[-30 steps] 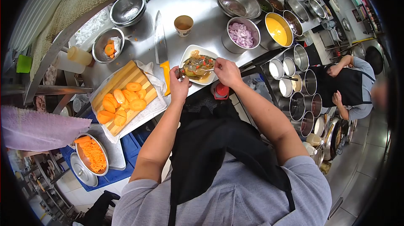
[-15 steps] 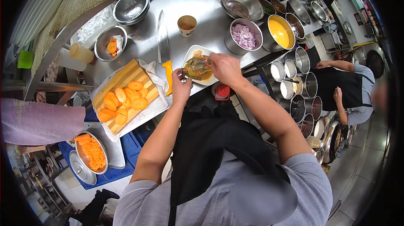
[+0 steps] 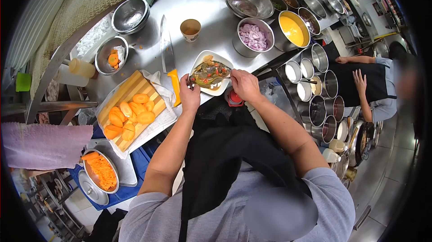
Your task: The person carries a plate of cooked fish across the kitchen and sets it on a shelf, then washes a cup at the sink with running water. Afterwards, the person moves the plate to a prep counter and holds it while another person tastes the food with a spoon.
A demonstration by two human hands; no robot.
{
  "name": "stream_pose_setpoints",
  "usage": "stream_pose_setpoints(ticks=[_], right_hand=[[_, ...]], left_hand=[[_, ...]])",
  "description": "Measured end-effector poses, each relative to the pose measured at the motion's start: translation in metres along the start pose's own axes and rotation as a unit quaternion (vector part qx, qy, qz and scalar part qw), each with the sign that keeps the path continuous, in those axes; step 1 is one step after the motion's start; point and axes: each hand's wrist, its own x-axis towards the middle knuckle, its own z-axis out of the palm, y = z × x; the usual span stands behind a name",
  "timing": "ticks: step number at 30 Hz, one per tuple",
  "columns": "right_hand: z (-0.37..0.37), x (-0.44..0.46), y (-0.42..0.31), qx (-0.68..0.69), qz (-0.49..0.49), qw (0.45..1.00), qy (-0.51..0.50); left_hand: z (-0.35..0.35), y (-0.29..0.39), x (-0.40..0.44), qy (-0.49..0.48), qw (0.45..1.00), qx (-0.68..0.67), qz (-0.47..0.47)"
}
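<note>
What looks like a small whole fish [image 3: 209, 73], dark and dotted with red bits, lies across a white square dish [image 3: 223, 90] that holds brownish sauce. My left hand [image 3: 191, 92] pinches its left end at the dish's rim. At the right rim, my right hand [image 3: 245, 84] is closed on the narrow other end. Beside my left hand rests a knife with a yellow handle [image 3: 174, 86], its blade pointing away. Sliced carrots [image 3: 128, 112] sit on a striped wooden cutting board [image 3: 118, 102] to the left.
A paper cup [image 3: 191, 29] stands behind the dish. Pots of sliced onions [image 3: 253, 37] and yellow liquid [image 3: 294, 28] are at the right. Metal bowls [image 3: 130, 14] stand back left; shredded carrot [image 3: 102, 172] fills a bowl below. A co-worker [image 3: 366, 82] stands far right.
My right hand has moved from over the dish to its right rim. The fish now lies stretched between both hands, its red-dotted surface showing. The whole view has shifted slightly.
</note>
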Motion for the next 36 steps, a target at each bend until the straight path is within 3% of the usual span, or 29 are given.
stream_pose_setpoints(ticks=[9, 12, 14, 20, 25, 27, 32, 34, 36], right_hand=[[0.013, -0.005, 0.005, 0.014, -0.005, 1.0, 0.009], [0.012, -0.003, -0.002, 0.023, 0.03, 0.999, -0.02], [0.008, 0.002, -0.008, 0.034, 0.159, 0.979, -0.125], [0.001, 0.033, 0.0, 0.091, 0.192, 0.963, -0.165], [-0.023, 0.059, -0.027, 0.029, 0.133, 0.985, -0.105], [-0.026, 0.063, -0.03, -0.066, 0.024, 0.997, -0.026], [-0.032, 0.035, -0.025, -0.048, 0.002, 0.998, -0.034], [-0.025, 0.019, -0.016, -0.036, 0.001, 0.999, -0.04], [-0.017, 0.005, -0.008, -0.012, 0.013, 0.998, -0.056]], left_hand=[[-0.001, -0.002, 0.001, 0.002, 1.0, -0.013, 0.013], [-0.003, 0.012, 0.001, 0.004, 1.0, 0.0, -0.008], [-0.003, 0.012, 0.004, 0.001, 1.0, 0.005, -0.021], [-0.006, 0.019, 0.011, -0.041, 0.991, -0.055, -0.117], [-0.006, 0.018, 0.011, -0.047, 0.986, -0.097, -0.13], [-0.006, 0.015, 0.011, -0.048, 0.986, -0.1, -0.125], [-0.003, 0.003, 0.014, -0.048, 0.988, -0.086, -0.123], [0.001, -0.02, 0.016, -0.028, 0.999, -0.019, -0.025], [0.0, -0.011, 0.013, -0.027, 0.999, -0.017, -0.026]])
